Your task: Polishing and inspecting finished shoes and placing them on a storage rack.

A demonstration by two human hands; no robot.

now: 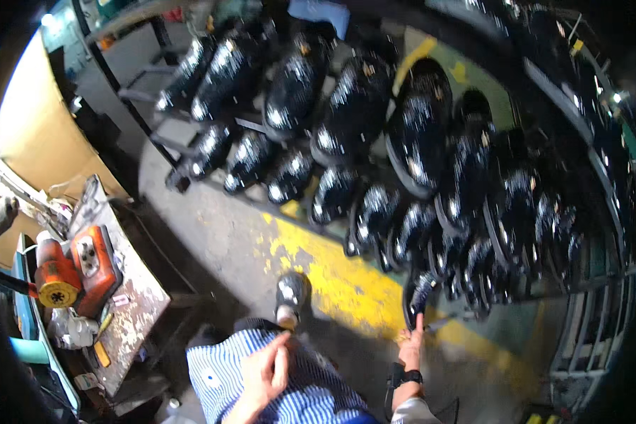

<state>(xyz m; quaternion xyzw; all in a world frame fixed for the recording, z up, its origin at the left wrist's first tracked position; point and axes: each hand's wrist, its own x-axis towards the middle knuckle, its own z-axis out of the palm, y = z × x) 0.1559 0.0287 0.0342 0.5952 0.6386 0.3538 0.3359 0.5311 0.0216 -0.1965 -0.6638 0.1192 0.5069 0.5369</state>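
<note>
The right hand (pixel 408 345) had its fingers stretched to a glossy black shoe (pixel 422 291) just beyond it, though I couldn't tell whether it gripped, while the left hand (pixel 267 366) hung loosely half-open before the striped garment (pixel 222 371), right of the scuffed worktop (pixel 138 311).

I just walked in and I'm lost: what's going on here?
A person stands beside a rack of glossy black shoes. The right hand is at the near end of one low shoe, apparently touching it; whether it grips is unclear. The left hand, holding nothing visible, is over striped clothing.
</note>
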